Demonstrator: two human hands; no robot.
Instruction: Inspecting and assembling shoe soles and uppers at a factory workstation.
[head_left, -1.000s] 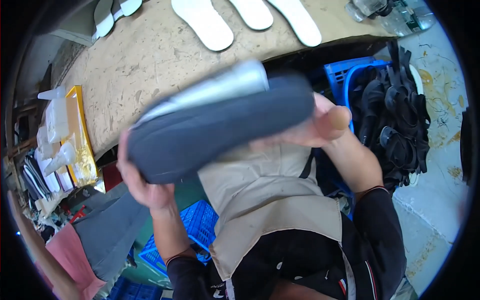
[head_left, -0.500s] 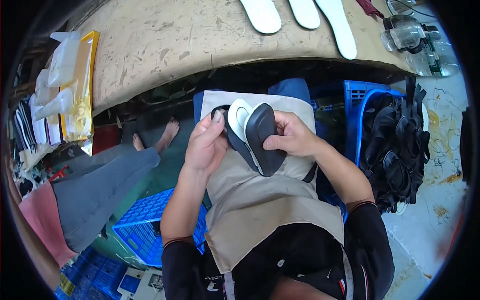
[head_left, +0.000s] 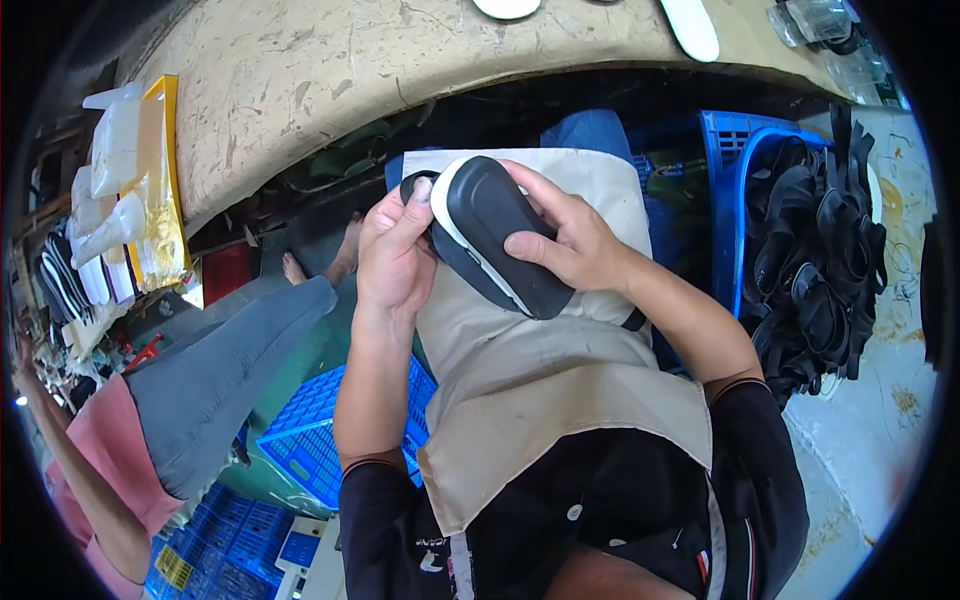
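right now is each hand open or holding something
Left hand: closed, holding the black-and-white shoe piece.
Right hand: closed, holding the same piece, thumb on its black side.

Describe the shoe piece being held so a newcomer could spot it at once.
Find the beige apron at the centre. Over it, between the left hand and the right hand, is the shoe piece, leaning left at its top. Unlike the black straps heaped at right or the white insoles on the table, it shows a smooth black face with white along its left edge.
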